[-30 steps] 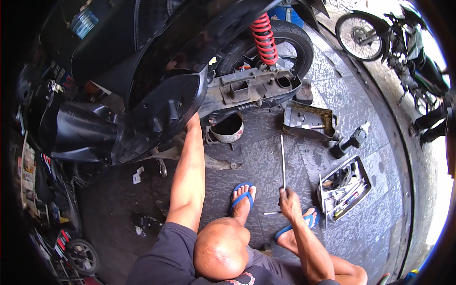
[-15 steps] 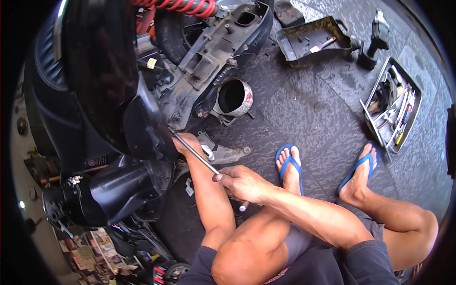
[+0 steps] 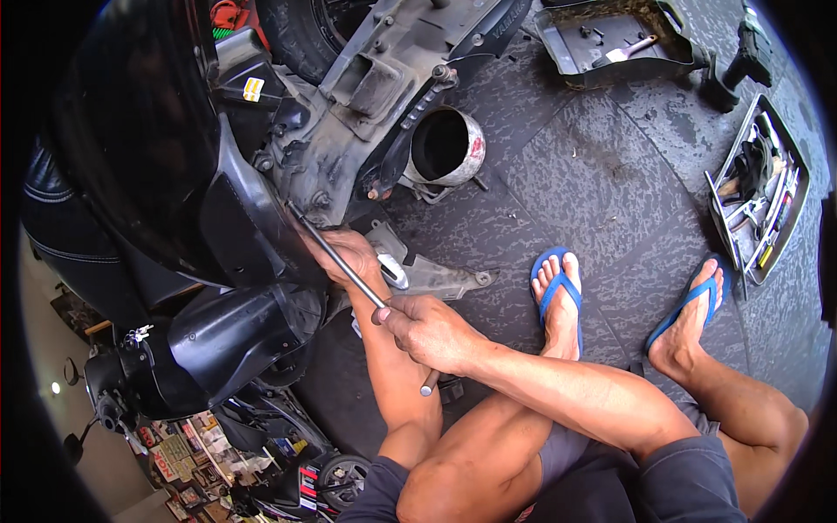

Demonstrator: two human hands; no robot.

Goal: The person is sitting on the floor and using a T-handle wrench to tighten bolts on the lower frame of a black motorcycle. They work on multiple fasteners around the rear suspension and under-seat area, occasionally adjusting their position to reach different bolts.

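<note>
Head view: slim, straight, dull-grey metal rod, rounded stub end below the grip. Clenched in right hand, slanting over left hand, tip near edge of black scooter panel. Can't tell left-hand grip; partly hidden behind panel. Beside panel: grimy grey casing. Farther out: pale-walled cup-shaped part, then pan with brush, tray of tools on dark mottled floor.

Workshop — tool tray, partly dismantled scooter.

The mottled dark-grey tiled floor carries 1 black pan, 1 cordless power tool, 1 filled tool tray and 2 blue flip-flops under feet.
</note>
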